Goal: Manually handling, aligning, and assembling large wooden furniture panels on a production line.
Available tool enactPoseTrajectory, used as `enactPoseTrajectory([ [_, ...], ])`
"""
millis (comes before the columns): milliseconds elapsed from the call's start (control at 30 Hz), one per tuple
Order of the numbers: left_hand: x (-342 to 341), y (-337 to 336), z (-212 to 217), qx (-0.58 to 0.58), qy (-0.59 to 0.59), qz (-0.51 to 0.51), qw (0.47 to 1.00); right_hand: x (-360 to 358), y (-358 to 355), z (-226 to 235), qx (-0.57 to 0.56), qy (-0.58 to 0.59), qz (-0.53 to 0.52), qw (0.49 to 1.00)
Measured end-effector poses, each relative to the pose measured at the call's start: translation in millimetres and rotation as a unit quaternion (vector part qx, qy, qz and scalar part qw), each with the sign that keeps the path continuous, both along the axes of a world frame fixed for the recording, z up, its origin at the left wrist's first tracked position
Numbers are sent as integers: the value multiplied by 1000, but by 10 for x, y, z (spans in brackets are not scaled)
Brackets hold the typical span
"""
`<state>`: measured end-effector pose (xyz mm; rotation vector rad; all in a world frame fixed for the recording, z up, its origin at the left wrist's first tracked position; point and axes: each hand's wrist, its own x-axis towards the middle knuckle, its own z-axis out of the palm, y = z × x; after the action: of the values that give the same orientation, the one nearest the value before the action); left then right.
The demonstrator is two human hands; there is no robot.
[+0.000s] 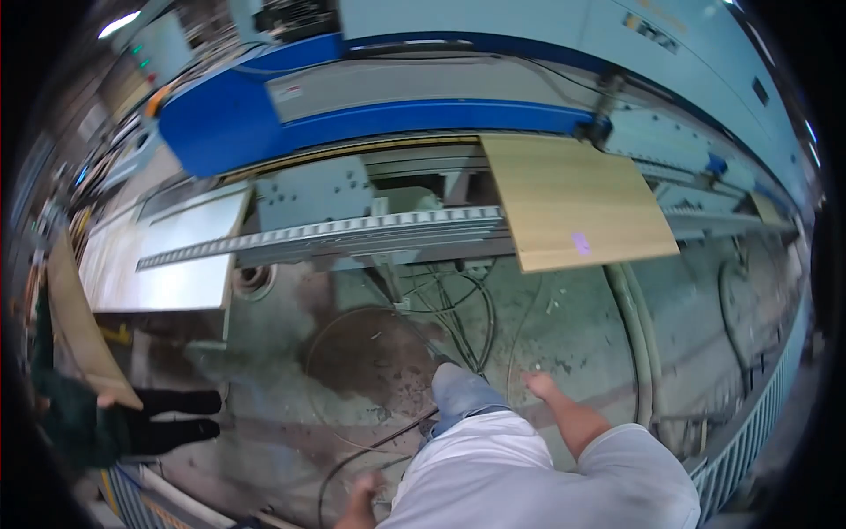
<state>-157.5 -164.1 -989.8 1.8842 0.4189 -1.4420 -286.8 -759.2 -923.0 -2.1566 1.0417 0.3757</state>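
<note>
My right hand [539,385] hangs out to the right of my body above the floor. Its fingers look curled in, and no object shows in it. My left hand [367,483] is low by my left side, smeared by motion, so its fingers cannot be made out. Neither hand touches anything that I can see. Ahead, a light wooden board [577,207] with a small pink label lies on the machine's rail, its front edge jutting out over the floor. The rail, a long toothed metal strip [326,234], runs left from the board.
A large blue and grey machine [370,119] spans the far side. At left stands a white-topped table [185,278]; near it a person in dark clothes [84,419] holds a tan panel [79,326]. Cables [458,317] and a thick hose [633,339] cross the floor. A railing [758,414] curves along the right.
</note>
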Motion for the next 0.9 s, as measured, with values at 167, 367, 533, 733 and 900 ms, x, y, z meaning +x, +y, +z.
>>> enactPoseTrajectory([
  [167,-435,-247,-47,2,-73,-222,972,-1741,-77,-170,48,124,-191,973],
  [367,449,-435,291,13,-179,-306,935,-2129,382,270,204,100,-401,887],
  [533,1176,-2431,1473,96,-348,-336,870,-2396,42,190,263,37,-439,858],
  [733,508,-5623,2727,-85,-434,-411,797,-3064,-684,-98,295,1,-494,818],
  [900,-646,-7664,3036,-347,-327,-582,659,-3698,-1357,-61,240,-94,-637,726],
])
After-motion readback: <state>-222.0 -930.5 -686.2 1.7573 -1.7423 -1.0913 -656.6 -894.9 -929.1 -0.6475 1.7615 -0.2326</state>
